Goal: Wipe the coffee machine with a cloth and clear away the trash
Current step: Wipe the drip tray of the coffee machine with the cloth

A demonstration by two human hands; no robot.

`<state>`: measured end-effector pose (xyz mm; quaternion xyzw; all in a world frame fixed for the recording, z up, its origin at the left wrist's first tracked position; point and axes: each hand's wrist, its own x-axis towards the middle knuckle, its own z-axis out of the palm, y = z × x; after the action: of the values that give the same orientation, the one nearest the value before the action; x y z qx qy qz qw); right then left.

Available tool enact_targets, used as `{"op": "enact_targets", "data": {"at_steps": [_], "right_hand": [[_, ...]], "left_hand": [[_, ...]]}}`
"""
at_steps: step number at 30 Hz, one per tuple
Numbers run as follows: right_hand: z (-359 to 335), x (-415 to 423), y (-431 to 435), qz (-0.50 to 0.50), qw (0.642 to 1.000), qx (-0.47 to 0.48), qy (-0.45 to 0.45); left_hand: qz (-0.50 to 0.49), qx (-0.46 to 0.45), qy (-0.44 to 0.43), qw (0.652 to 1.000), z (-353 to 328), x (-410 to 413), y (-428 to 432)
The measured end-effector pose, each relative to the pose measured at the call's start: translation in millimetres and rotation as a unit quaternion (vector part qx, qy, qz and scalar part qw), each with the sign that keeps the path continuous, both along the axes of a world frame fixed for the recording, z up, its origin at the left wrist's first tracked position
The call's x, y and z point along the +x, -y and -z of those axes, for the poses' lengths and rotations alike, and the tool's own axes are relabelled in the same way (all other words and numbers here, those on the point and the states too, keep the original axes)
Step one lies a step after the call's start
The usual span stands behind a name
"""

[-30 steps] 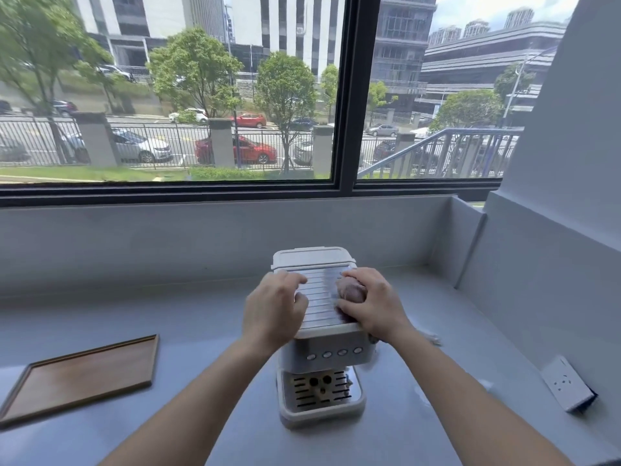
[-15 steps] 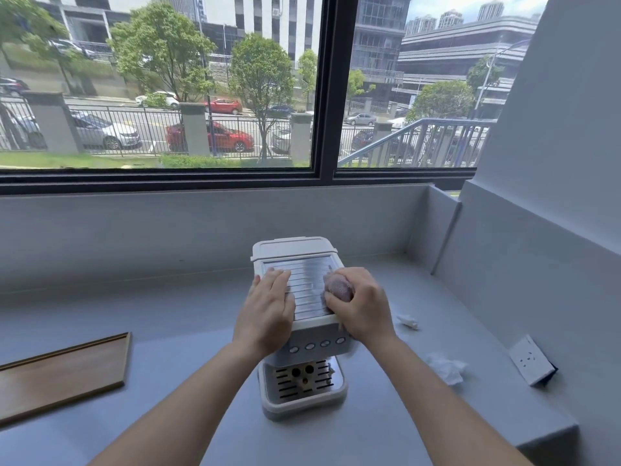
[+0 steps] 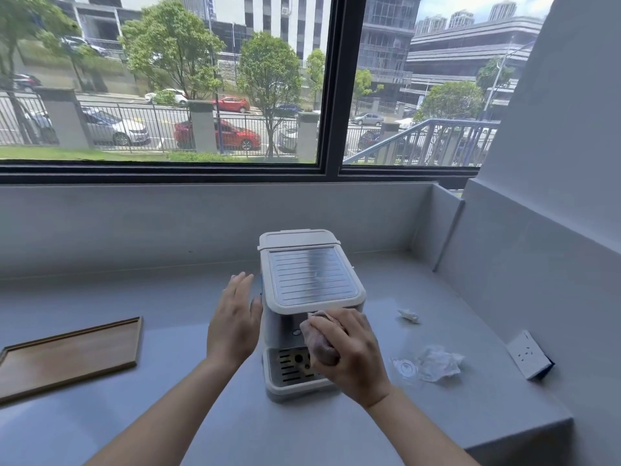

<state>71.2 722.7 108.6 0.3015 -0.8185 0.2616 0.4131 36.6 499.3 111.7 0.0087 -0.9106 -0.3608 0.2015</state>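
The coffee machine (image 3: 311, 307) stands on the grey surface (image 3: 168, 415) below the window, its ribbed top plate bare and its drip grille facing the person. It looks like a rigid plastic box with smooth, probably slick walls; I judge it light enough to slide under a firm rub, so it is best steadied flat against a side wall, not by the top plate or the tray.

The right hand (image 3: 349, 354) is in front of the machine's face, its fingers clenched around a bunched brownish cloth (image 3: 319, 344) pressed at the control panel, just above the grille. The cloth is soft and wadded, and it should fold easily into the recess.

The left hand (image 3: 235, 322) sits at the machine's left wall, fingers released and spread, palm toward the wall; whether it touches I cannot tell.

To the right of the machine lie the trash pieces: a crumpled tissue (image 3: 438, 363), a clear plastic lid (image 3: 405, 368) beside it, and a small paper scrap (image 3: 408, 315) further back. All look feather-light, and a simple pinch should lift them. Well to the machine's left rests a wooden tray (image 3: 67, 358).
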Motion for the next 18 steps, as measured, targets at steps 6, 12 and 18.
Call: {"op": "enact_targets", "data": {"at_steps": [6, 12, 18], "right_hand": [[10, 7, 1, 0.013, 0.996, 0.022, 0.085], [16, 18, 0, 0.033, 0.987, 0.026, 0.158], [18, 22, -9, 0.034, 0.983, 0.028, 0.180]], "left_hand": [[0.012, -0.138, 0.020, 0.990, 7, 16, 0], [0.018, -0.198, 0.052, 0.979, 23, 29, 7], [0.019, -0.205, 0.062, 0.976, 30, 39, 6]]}}
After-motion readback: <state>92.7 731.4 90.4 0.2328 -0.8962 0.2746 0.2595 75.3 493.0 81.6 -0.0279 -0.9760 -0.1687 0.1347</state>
